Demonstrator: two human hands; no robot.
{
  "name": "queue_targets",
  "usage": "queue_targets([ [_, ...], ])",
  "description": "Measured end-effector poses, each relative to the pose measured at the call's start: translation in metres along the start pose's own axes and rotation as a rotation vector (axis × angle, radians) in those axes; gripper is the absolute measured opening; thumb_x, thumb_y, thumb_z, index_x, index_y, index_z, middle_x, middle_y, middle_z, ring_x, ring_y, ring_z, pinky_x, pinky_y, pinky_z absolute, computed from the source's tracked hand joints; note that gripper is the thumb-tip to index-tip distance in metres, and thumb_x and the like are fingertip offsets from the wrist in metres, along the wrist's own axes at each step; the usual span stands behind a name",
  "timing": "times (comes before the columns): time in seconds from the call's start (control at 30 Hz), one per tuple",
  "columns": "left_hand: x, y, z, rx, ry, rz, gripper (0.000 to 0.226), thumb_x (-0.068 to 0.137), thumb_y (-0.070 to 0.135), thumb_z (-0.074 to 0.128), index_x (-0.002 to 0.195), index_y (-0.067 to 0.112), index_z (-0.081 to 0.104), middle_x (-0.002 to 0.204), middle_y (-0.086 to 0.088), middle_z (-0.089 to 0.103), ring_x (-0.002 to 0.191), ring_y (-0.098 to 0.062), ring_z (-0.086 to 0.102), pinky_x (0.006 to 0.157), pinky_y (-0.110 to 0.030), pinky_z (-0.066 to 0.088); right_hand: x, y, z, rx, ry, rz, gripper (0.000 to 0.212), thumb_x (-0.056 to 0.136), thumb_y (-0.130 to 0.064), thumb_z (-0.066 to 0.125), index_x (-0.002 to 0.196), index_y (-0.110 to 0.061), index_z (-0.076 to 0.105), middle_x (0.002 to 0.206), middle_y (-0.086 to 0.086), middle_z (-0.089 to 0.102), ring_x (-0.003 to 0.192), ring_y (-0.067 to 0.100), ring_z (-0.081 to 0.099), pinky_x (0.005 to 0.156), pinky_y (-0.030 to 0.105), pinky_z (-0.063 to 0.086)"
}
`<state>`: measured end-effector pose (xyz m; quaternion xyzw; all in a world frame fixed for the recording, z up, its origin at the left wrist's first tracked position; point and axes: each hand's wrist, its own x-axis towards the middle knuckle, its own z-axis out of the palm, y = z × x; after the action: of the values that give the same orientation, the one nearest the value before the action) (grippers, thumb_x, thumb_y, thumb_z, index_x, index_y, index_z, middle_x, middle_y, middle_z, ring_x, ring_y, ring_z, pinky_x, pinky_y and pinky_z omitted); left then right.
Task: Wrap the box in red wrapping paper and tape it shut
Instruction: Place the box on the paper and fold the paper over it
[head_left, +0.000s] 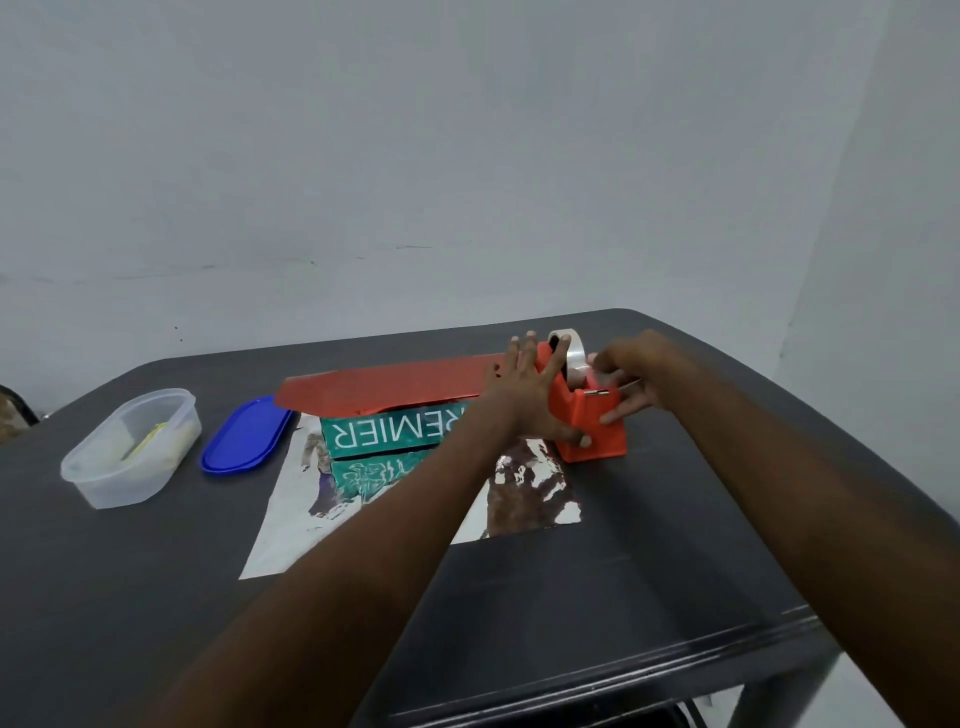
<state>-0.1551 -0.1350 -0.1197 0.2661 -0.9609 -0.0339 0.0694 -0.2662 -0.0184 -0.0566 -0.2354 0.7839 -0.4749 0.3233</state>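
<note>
Left hand (524, 395) lies flat against the orange plastic tape dispenser (587, 415), fingers spread, while the right hand (631, 387) pinches its clear tape. Just left of the dispenser sits the green cardboard box (384, 434), red wrapping paper (384, 384) over its top.

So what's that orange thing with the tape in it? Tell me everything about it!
It is an orange plastic tape dispenser, blocky, standing upright on the dark grey table at the right end of the green box. A roll of clear tape sits in its top, with a small metal cutter at the front. The left hand rests flat against its side, thumb low on the front. The right hand pinches the tape by the cutter.
</note>
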Motion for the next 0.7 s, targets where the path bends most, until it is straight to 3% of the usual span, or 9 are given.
queue_targets([
  [0.07, -0.001, 0.000, 0.001, 0.000, 0.005, 0.002, 0.135, 0.064, 0.074, 0.072, 0.152, 0.034, -0.022, 0.160, -0.013, -0.025, 0.147, -0.035, -0.024, 0.116, -0.062, 0.001, -0.003, 0.001, 0.001, 0.098, 0.023, -0.030, 0.018, 0.092, -0.006, 0.061, 0.108, 0.002, 0.059, 0.096, 0.018, 0.054, 0.096, 0.036, 0.058, 0.059, 0.061, 0.058],
  [0.2, -0.003, -0.002, 0.004, 0.014, 0.022, 0.017, 0.134, 0.064, 0.075, 0.072, 0.152, 0.035, -0.021, 0.161, -0.013, -0.023, 0.147, -0.036, -0.022, 0.116, -0.062, 0.002, -0.008, 0.023, 0.007, 0.315, 0.159, -0.123, 0.013, 0.082, -0.009, 0.063, 0.090, 0.000, 0.059, 0.089, 0.014, 0.057, 0.083, 0.029, 0.061, 0.056, 0.049, 0.060],
  [0.4, -0.003, -0.006, 0.011, 0.012, 0.043, 0.026, 0.139, 0.062, 0.074, 0.074, 0.151, 0.031, -0.024, 0.162, -0.013, -0.020, 0.148, -0.036, -0.018, 0.118, -0.062, 0.004, -0.014, 0.066, 0.023, 0.386, 0.321, -0.167, 0.012, 0.082, -0.010, 0.069, 0.070, -0.008, 0.066, 0.072, 0.004, 0.066, 0.065, 0.019, 0.067, 0.067, 0.033, 0.061],
  [0.5, -0.004, -0.009, 0.013, 0.004, 0.040, 0.025, 0.140, 0.062, 0.072, 0.075, 0.151, 0.030, -0.024, 0.162, -0.013, -0.020, 0.148, -0.036, -0.018, 0.118, -0.062, 0.004, -0.012, 0.084, 0.029, 0.355, 0.341, -0.159, 0.018, 0.082, -0.014, 0.070, 0.065, -0.012, 0.067, 0.068, 0.004, 0.067, 0.057, 0.019, 0.064, 0.067, 0.034, 0.055],
  [0.7, -0.004, -0.009, 0.014, 0.002, 0.062, 0.043, 0.139, 0.063, 0.072, 0.074, 0.152, 0.028, -0.023, 0.162, -0.013, -0.019, 0.149, -0.036, -0.017, 0.118, -0.061, 0.003, -0.009, 0.103, 0.035, 0.405, 0.281, -0.130, 0.023, 0.091, -0.022, 0.071, 0.074, -0.008, 0.069, 0.071, 0.010, 0.068, 0.054, 0.015, 0.055, 0.068, 0.036, 0.051],
])
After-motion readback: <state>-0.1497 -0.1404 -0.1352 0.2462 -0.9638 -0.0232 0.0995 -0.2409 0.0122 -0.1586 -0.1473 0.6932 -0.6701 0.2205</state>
